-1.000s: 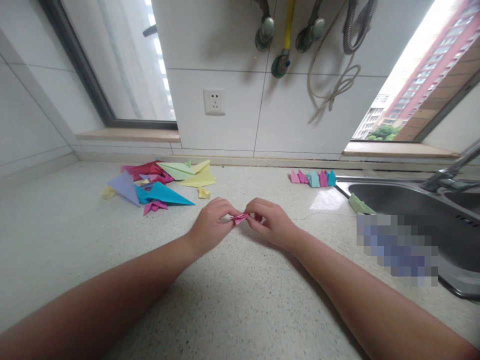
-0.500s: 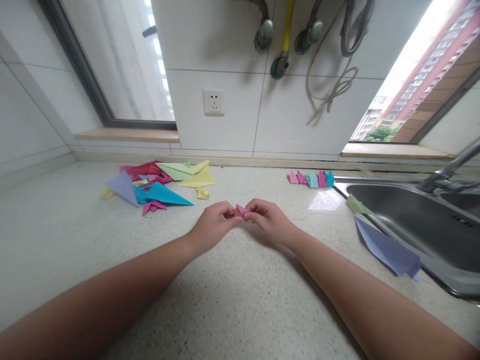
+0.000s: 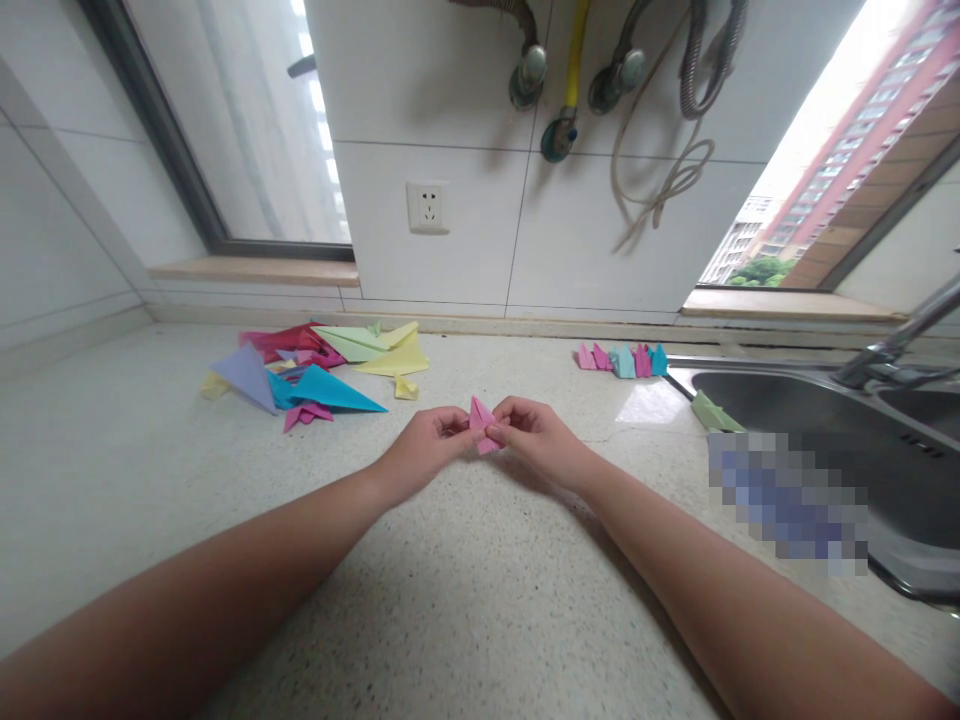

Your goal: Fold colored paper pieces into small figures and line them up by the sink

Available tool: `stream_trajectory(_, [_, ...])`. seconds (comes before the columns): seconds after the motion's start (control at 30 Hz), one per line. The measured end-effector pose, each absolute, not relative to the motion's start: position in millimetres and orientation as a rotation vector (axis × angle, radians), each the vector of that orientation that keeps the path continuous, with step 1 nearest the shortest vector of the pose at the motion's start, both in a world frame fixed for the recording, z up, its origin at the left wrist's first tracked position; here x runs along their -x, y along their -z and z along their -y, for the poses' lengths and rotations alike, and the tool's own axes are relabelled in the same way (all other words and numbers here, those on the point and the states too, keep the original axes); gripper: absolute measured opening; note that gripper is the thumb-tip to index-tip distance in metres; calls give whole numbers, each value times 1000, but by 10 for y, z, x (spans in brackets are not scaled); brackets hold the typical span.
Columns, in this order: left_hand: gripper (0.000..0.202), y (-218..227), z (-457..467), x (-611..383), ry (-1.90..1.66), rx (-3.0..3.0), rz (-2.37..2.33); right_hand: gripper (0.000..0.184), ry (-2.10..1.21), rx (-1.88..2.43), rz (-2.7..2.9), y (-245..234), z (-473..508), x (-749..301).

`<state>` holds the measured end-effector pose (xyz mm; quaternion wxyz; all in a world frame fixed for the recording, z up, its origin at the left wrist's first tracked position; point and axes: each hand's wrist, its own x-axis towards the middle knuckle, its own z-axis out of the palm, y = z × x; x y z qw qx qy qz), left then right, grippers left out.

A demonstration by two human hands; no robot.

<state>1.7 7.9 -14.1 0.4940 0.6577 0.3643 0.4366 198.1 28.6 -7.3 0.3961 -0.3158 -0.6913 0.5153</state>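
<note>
Between my hands, just over the speckled countertop [image 3: 450, 600], is a small pink folded paper [image 3: 482, 422] with a pointed top. My left hand [image 3: 439, 442] pinches its left edge between thumb and fingers. On the other side, my right hand [image 3: 534, 440] grips it, the thumb lying across its front. The paper's lower point shows between the two thumbs. Nearest to my left hand lies a small yellow folded paper [image 3: 406, 387]. Beyond my right hand stands a row of small folded papers [image 3: 622, 361] in pink, pale blue and blue.
A heap of coloured folded papers [image 3: 330, 385] lies at the back left. On the right is a steel sink [image 3: 825, 430] with a tap [image 3: 892, 350]. A green folded paper [image 3: 712, 412] rests at its rim, near a blurred-out purple thing [image 3: 780, 505]. A wall socket [image 3: 428, 207] is behind.
The pink folded paper has tilted up, so its pointed face and lower tip now show more. Both hands keep nearly the same place and grip.
</note>
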Motion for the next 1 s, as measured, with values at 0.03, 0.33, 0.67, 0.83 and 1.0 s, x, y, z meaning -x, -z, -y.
stream_trajectory(0.03, [26,132,-80,-18,-1076,-1588,-868,25,-1284,800,1775,78,-280,-1982])
stream_trajectory(0.33, [23,178,-140,16,-1176,-1486,-957,29,-1344,903,1872,65,-227,-1978])
stream_trajectory(0.67, [26,164,-107,13,-1093,-1302,-769,28,-1466,808,1842,-18,-231,-2040])
stream_trajectory(0.83, [26,79,-52,11,-1024,-1294,-689,30,-1504,746,1917,-79,-243,-2094])
stream_trajectory(1.0, [23,103,-34,-2,-991,-1194,-649,29,-1479,747,1970,-81,-273,-2102])
